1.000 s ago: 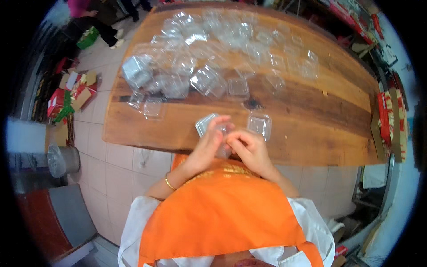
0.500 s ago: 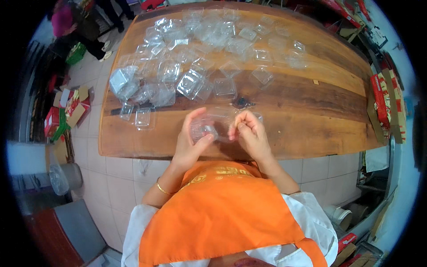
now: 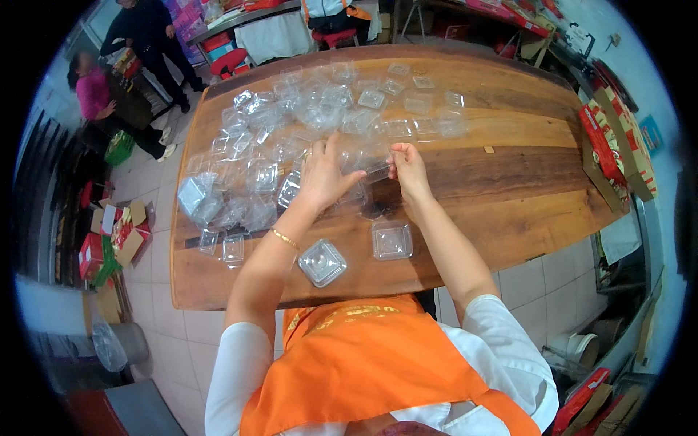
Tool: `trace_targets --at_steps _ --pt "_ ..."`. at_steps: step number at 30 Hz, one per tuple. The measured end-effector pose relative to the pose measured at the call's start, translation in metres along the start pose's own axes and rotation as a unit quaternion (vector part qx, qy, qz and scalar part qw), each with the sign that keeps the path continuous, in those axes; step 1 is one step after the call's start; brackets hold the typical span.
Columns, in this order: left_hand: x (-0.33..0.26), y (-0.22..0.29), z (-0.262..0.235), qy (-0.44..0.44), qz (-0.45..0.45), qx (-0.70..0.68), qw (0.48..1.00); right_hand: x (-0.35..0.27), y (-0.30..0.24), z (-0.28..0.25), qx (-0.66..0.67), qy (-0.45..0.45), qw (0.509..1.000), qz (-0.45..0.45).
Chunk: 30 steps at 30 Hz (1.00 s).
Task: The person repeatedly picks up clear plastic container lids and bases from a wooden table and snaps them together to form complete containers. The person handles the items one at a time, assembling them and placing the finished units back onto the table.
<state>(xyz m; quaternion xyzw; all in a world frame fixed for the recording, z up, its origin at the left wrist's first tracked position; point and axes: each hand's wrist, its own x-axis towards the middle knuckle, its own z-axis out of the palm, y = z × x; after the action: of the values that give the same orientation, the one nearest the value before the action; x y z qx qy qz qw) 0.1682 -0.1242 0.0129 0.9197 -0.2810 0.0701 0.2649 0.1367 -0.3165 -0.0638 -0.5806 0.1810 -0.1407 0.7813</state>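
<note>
Far out over the wooden table, my right hand (image 3: 409,173) pinches the edge of a clear plastic container (image 3: 377,172) with ridged sides. My left hand (image 3: 323,176) reaches beside it, fingers stretched and thumb pointing at the container; whether the thumb touches it I cannot tell. Close to the table's near edge lies a square clear container (image 3: 322,263), set at an angle. Another clear container (image 3: 392,240) rests to its right, nearer my right forearm. A spread of loose clear containers (image 3: 320,109) covers the table beyond and left of my hands.
The wooden table (image 3: 523,196) has a small tan scrap (image 3: 489,150) on it. At its right edge stands a cardboard box (image 3: 611,149) with red packages. Two people stand at the far left, beside a green basket (image 3: 120,147). Red stools are behind the table.
Both hands have moved from the near edge out over the table. The container that was between them seems to lie near the edge now, and my right hand grips another. The view has tilted up.
</note>
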Motion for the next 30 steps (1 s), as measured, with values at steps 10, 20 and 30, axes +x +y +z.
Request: trace_targets --at_steps 10,20,30 --pt "0.003 -0.012 0.033 0.139 0.094 0.121 0.978 -0.008 -0.014 -0.005 0.055 -0.007 0.996 -0.068" --pt "-0.011 -0.018 0.032 -0.076 -0.197 -0.687 0.696 -0.043 -0.029 -0.007 0.072 -0.223 0.971 0.036" --pt "-0.088 -0.01 -0.005 0.062 -0.198 -0.585 0.784 0.016 -0.003 0.018 0.13 -0.13 0.979 0.086"
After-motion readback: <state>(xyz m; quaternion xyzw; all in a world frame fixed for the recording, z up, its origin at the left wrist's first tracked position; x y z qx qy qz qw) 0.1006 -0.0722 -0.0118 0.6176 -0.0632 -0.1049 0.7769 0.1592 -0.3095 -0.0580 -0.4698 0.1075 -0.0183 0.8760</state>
